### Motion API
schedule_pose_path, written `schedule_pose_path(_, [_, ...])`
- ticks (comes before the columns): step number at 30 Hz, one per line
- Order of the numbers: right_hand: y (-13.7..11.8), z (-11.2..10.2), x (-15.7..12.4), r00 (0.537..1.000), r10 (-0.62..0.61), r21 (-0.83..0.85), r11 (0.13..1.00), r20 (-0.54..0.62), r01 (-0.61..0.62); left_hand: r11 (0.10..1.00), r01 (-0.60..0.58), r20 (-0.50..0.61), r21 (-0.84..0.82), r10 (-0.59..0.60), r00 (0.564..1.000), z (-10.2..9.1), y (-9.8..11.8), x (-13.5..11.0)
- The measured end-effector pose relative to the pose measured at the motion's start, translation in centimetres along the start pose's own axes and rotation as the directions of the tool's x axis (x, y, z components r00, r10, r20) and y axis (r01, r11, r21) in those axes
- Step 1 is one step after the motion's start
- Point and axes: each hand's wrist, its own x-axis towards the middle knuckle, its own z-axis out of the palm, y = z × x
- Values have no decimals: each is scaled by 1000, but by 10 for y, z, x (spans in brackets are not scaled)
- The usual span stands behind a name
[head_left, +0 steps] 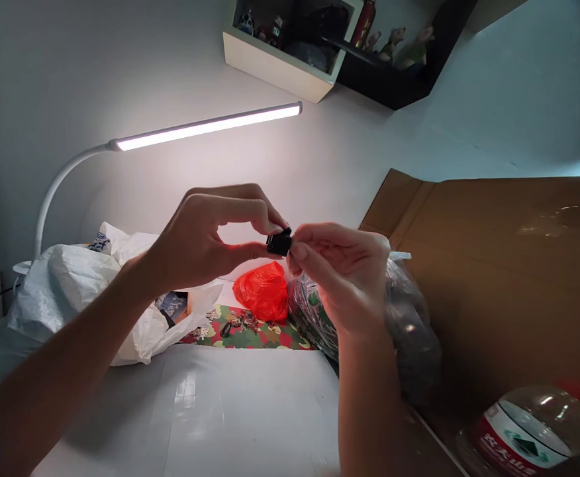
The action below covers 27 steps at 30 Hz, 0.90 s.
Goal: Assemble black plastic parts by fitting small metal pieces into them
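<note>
Both hands are raised above the white table [230, 411], meeting at a small black plastic part [279, 243]. My left hand [210, 235] pinches it between thumb and forefinger from the left. My right hand [344, 271] grips its right side with curled fingertips. What the black part is exactly I cannot make out. Below the hands, small metal pieces [243, 323] lie scattered on a red-and-green patterned sheet [265, 336].
A lit bar desk lamp [205, 126] arches over the table. A white plastic bag [86, 285], a red bag [263, 291] and a clear bag of dark parts [409, 331] lie behind. A cardboard box [508, 278] stands on the right, with a plastic bottle [528, 430] at the lower right. A shelf [290, 53] hangs on the wall.
</note>
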Motion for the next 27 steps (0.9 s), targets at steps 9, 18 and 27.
schedule_pose_path(9, [7, 14, 3, 992, 60, 150, 988, -113, -43, 998, 36, -53, 54, -33, 998, 2, 3, -1])
schedule_pose_path(18, [14, 10, 2, 998, 44, 274, 961, -36, -33, 999, -17, -64, 37, 20, 998, 0, 1, -1])
schedule_pose_path(27, [8, 15, 3, 992, 70, 239, 970, -103, -43, 999, 42, -89, 34, -38, 995, 4, 4, 0])
